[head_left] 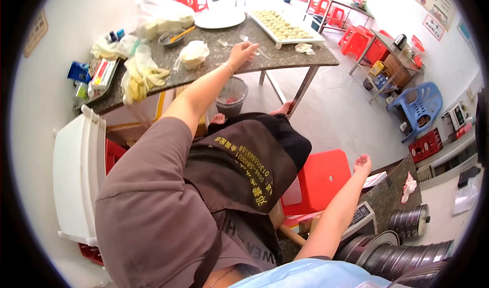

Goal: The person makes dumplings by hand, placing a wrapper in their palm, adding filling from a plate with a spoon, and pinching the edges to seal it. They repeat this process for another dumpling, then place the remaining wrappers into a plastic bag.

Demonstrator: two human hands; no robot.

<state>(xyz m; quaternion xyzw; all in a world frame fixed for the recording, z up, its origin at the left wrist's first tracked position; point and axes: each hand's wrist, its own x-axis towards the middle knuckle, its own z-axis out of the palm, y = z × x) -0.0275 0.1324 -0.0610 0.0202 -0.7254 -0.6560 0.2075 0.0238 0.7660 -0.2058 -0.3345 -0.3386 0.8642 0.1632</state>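
Observation:
My left hand (243, 54) reaches over the speckled stone table (288, 58), its fingers curled together. Anything inside them is too small to make out. Beside it lie a pale spoon (224, 42) and a thin pale utensil (263, 53). A tray of dumplings (282, 25) stands beyond, with a crumpled white scrap (304, 48) by its near edge. Left of my hand is a mound of white dough (193, 52), partly wrapped in plastic. My right hand (362, 164) is out to the side above a red stool (323, 178), its fingers bent in and nothing visible in them.
A white plate (220, 18), a dark bowl (171, 38) and yellowish gloves (140, 74) lie on the table. A waste bin (232, 97) stands below it. Metal steamers (402, 260) and a scale (359, 219) sit at lower right. A blue chair (420, 107) stands further off.

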